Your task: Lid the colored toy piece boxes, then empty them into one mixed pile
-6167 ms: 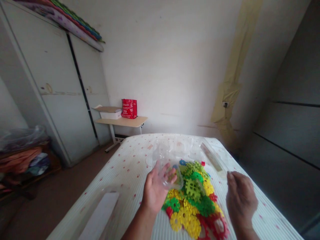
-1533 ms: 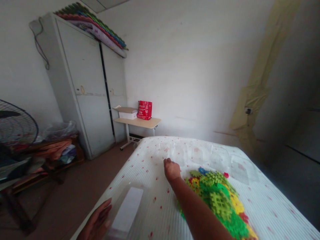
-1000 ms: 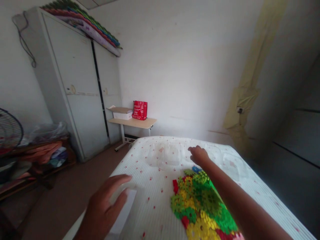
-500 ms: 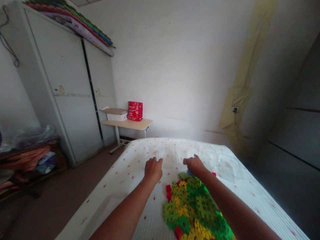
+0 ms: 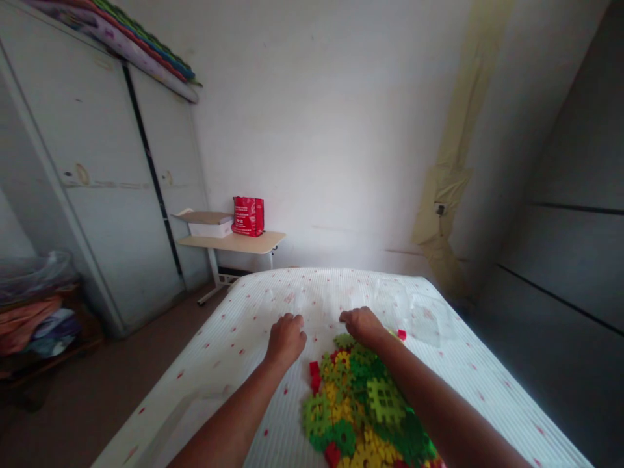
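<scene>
Both my hands reach forward over a white bed point(image 5: 234, 364) with small red dots. My left hand point(image 5: 285, 338) and my right hand point(image 5: 361, 325) are closed, their fingers curled on the near edges of a clear plastic container point(image 5: 319, 307) that lies between them and is hard to make out. Right behind my hands, under my right forearm, lies a pile of green, yellow and red interlocking plastic pieces point(image 5: 361, 403). A single red piece point(image 5: 401, 335) lies just right of my right hand.
More clear plastic lids or tubs point(image 5: 429, 318) lie at the far right of the bed, another clear tub point(image 5: 190, 409) near its left edge. Beyond stand a small table point(image 5: 234, 242) with a red bag point(image 5: 248, 216) and a white wardrobe point(image 5: 97, 188).
My left hand left the clear tub at the bed's left edge and came forward beside my right hand. Both hands have since closed at the clear container and drawn slightly nearer.
</scene>
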Tool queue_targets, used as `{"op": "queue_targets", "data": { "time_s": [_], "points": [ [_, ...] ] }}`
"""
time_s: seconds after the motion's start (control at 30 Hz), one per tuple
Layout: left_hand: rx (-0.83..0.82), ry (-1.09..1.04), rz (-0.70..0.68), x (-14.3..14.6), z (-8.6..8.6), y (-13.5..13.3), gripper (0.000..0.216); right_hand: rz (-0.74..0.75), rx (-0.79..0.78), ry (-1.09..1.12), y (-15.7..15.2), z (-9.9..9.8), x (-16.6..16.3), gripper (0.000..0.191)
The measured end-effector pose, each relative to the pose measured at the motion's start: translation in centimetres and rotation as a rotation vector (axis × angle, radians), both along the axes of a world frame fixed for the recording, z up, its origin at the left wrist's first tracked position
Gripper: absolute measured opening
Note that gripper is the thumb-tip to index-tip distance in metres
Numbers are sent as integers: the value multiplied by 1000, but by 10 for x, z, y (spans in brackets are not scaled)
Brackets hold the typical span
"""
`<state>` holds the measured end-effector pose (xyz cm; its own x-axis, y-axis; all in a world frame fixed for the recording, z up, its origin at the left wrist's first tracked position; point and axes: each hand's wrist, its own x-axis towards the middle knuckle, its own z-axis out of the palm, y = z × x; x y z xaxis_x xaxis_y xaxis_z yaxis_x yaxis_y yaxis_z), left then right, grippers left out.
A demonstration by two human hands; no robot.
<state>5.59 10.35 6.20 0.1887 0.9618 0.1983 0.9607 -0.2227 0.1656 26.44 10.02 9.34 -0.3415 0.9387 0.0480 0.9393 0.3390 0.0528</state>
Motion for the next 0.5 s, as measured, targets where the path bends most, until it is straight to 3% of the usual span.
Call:
{"op": "queue_targets", "data": {
  "time_s": [0.13, 0.3, 0.4, 0.5],
  "points": [
    [-1, 2, -22, -2, -1, 3, 25, -73, 29, 61, -3, 12, 10, 32],
    [-8, 21, 1, -1, 0, 5, 29, -413, 90, 88, -5, 24, 61, 35],
    [25, 37, 79, 5, 4, -3, 40, -611, 51, 95, -8, 16, 97, 39],
    [94, 46, 78, 17, 13, -12, 56, -667, 4, 124, -9, 2, 120, 50]
  ]
}}
